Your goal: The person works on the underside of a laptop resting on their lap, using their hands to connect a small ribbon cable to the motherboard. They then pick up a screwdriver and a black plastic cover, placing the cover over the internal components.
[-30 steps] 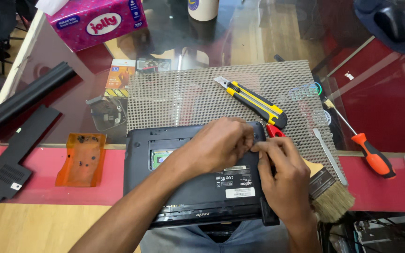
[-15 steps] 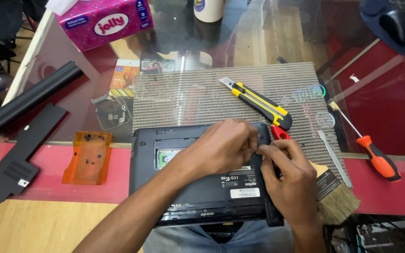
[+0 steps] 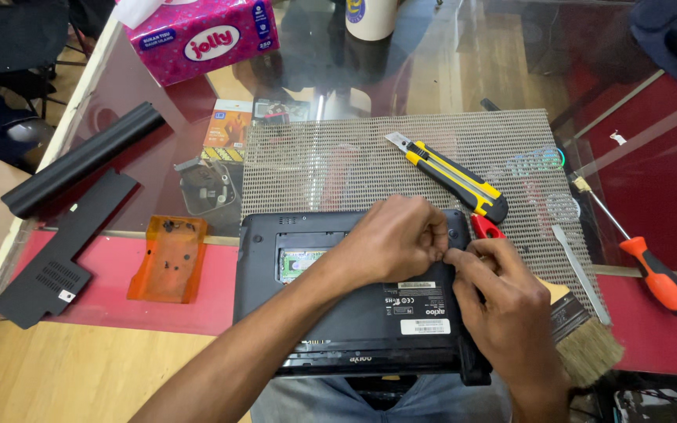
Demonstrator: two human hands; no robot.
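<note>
Nearest to the person, a black laptop lies upside down, partly on their lap and partly on the edge of the glass tabletop. A small bay in its underside is open and shows a green board.

Both hands meet at the right side of the laptop. The left hand rests on the case with its fingers curled narrow. The right hand pinches thumb against forefinger just beside them. The two seem to grip some very small part, but I cannot tell what it is. The step looks like fine work at the case edge; the next move probably needs a firm pinch and a steady pull or turn.

Just behind the hands a red tool handle peeks out. A brush lies at the right, then a metal pry tool and a screwdriver. Further back, a yellow knife lies on the mesh mat. At the left are an orange tray and a black cover. Farthest stands a pink tissue box.
</note>
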